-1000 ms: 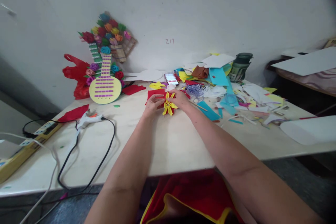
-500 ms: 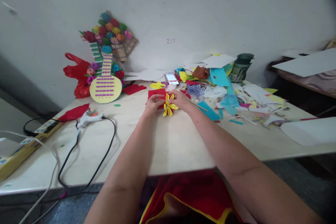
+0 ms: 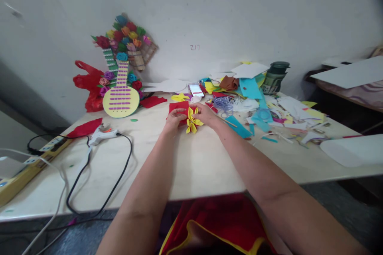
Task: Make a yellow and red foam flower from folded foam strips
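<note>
A yellow flower with several folded, pointed petals (image 3: 192, 126) is held low over the table between my two hands. My right hand (image 3: 206, 114) pinches it from the right, thumb and fingers on the upper petals. At its left edge, my left hand (image 3: 175, 119) has its fingers drawn together against the flower; the exact grip is too small to see. Behind my left fingers lies a flat red sheet (image 3: 178, 106), partly covered by the hand. A yellow cut piece (image 3: 180, 97) rests just beyond it.
Left stand a yellow paper guitar (image 3: 121, 101), a red plastic bag (image 3: 91, 87), a white glue gun (image 3: 103, 135) with black cord, and a power strip (image 3: 38, 159). A phone (image 3: 196, 90), purple string (image 3: 223, 104), scraps and a green bottle (image 3: 275, 76) lie right and behind.
The flower has tilted slightly, and its petals look a little differently spread. Both hands stay in nearly the same place.
</note>
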Available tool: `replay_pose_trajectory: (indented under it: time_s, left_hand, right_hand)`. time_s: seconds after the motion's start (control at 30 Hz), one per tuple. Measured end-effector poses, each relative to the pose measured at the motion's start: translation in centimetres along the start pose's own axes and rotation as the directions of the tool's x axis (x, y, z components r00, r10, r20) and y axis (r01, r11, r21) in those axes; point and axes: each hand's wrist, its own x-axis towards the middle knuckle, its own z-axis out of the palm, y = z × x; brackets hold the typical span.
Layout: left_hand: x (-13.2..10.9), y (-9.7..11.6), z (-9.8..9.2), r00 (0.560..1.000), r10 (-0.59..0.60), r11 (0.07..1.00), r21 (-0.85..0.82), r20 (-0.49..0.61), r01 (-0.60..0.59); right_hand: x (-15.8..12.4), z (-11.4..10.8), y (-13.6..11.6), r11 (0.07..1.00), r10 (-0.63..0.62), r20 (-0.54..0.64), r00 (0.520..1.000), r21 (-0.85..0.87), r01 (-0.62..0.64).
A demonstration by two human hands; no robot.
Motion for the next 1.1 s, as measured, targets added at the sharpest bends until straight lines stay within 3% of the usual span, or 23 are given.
replay_pose_trajectory:
  time_s: [0.17,0.27,0.43,0.53,0.63,0.73,1.1]
  left_hand:
    - [0.3,0.0,0.0,0.998,-0.063,0.997,-0.051,-0.019,0.062]
    - [0.1,0.1,0.1,0.999,-0.043,0.999,-0.012,-0.012,0.042]
    - [0.0,0.0,0.0,0.991,0.132,0.990,0.055,0.013,-0.133]
    - [0.3,-0.2,-0.2,0.962,0.271,0.958,0.107,-0.020,-0.268]
    - [0.6,-0.4,-0.4,0.942,0.333,0.920,0.227,-0.032,-0.318]
    - [0.7,-0.4,-0.5,0.954,0.299,0.909,0.308,-0.009,-0.282]
    - [0.7,-0.4,-0.6,0.972,0.227,0.917,0.325,0.054,-0.232]
  right_hand:
    - [-0.3,-0.1,-0.4,0.999,0.013,0.038,0.999,0.034,-0.014]
    - [-0.1,0.0,-0.1,1.000,0.016,0.009,1.000,0.012,-0.016]
    - [0.6,0.2,1.1,0.998,0.051,-0.096,0.994,-0.030,-0.054]
    - [0.9,0.3,1.8,0.993,0.097,-0.146,0.984,-0.051,-0.106]
    - [1.2,0.4,2.3,0.986,0.117,-0.200,0.973,-0.097,-0.139]
    - [1.2,0.3,2.2,0.977,0.112,-0.248,0.962,-0.152,-0.153]
    - [0.8,0.2,1.1,0.926,0.082,-0.298,0.951,-0.329,-0.183]
